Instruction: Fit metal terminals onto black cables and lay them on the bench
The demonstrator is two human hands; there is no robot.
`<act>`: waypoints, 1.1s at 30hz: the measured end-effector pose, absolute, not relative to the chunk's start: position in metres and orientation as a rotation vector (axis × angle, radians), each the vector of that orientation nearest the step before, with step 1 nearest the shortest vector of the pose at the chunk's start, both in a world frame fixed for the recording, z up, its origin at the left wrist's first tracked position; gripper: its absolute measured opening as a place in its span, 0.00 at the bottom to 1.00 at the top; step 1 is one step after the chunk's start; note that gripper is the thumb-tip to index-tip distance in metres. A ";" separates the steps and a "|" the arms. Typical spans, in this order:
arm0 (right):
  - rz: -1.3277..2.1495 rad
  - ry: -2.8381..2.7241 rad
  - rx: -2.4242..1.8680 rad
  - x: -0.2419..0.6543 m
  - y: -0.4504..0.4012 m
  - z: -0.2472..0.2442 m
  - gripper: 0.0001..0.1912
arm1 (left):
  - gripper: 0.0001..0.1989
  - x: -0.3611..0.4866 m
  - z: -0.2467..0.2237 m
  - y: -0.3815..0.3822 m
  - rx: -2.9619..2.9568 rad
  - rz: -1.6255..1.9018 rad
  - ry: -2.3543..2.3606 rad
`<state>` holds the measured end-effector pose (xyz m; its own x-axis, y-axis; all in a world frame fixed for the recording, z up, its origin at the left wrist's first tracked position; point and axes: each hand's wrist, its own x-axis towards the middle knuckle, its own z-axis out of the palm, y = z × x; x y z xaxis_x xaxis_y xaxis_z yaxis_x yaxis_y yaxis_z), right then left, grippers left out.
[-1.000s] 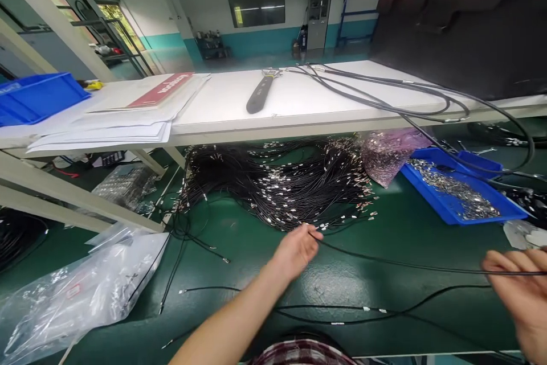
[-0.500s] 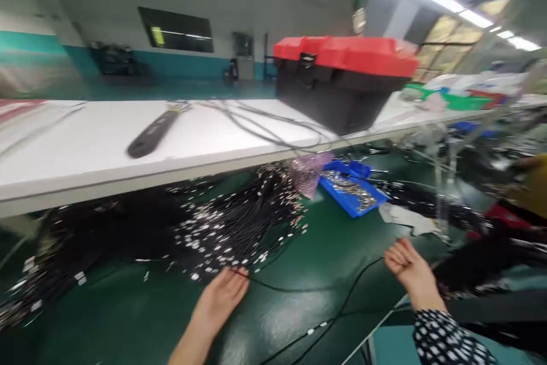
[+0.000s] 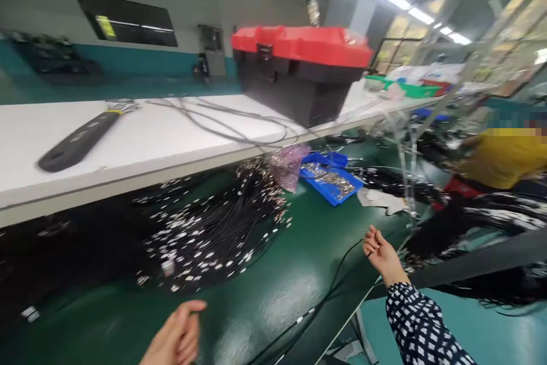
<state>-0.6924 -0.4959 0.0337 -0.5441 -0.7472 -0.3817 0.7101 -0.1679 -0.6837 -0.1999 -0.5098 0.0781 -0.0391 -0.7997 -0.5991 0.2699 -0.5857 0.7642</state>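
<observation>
I'm pinching a black cable (image 3: 342, 262) with my right hand (image 3: 380, 252).
My fingertips are squeezing together on it, and it's curving down to the green surface (image 3: 314, 229). My left hand (image 3: 176, 335) is hanging near the big cable pile (image 3: 231, 225), its fingers curling; I can't tell if they're holding anything. A blue tray (image 3: 334, 200) is sitting farther back.

The toolbox (image 3: 294, 83) is black under a red lid (image 3: 307, 43). Below it are a blue tray (image 3: 327, 194), the green worktop (image 3: 310, 225) and a black cable (image 3: 338, 271); to its lower right, a dark sleeve (image 3: 416, 319) bears a pattern of white squares.
</observation>
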 end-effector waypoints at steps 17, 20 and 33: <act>-0.835 0.648 -0.947 -0.402 -0.504 0.162 0.12 | 0.14 -0.220 0.181 -0.437 1.460 -1.603 -1.550; -0.760 0.538 -0.971 -0.401 -0.503 0.162 0.11 | 0.17 -0.221 0.188 -0.446 1.300 -1.765 -1.434; -0.789 0.620 -0.954 -0.396 -0.501 0.169 0.12 | 0.11 -0.237 0.179 -0.428 1.427 -1.317 -1.351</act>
<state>-0.3958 -0.5005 0.1695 0.5721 -0.8114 -0.1201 0.3088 0.3487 -0.8849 -0.2368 -0.4276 0.1790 -0.0904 -0.9803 -0.1755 -0.2006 -0.1546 0.9674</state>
